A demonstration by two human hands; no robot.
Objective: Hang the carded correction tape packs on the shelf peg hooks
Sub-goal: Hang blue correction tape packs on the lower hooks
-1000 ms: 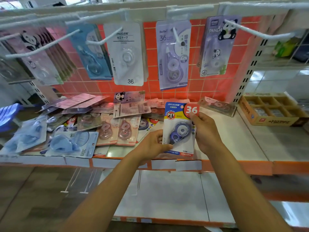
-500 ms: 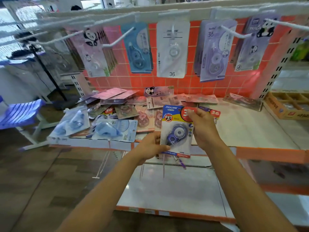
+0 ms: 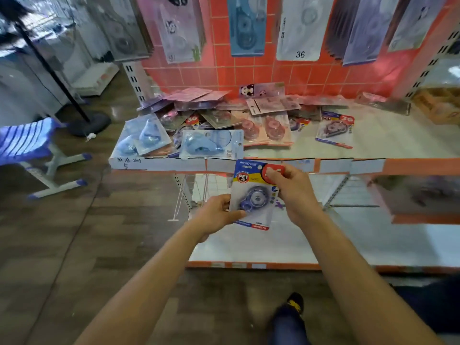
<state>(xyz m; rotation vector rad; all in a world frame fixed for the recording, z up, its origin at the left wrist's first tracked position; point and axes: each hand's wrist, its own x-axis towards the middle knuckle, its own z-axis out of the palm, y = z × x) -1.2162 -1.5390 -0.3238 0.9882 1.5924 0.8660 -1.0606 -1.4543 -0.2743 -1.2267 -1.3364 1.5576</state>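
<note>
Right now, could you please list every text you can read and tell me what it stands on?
"36": white hanging pack.
"PET" and "SUPER VALUE": held pack.
"30m": blue pack lying at left.
"36": red-circled pack lying at right.
Handwriting on the shelf-edge label: too blurred to read.

Orange tiled wall behind, dark wood-look floor, blue stool left nr black stand.

Both forearms are bare; dark blue trousers, dark shoe with yellow patches.
</note>
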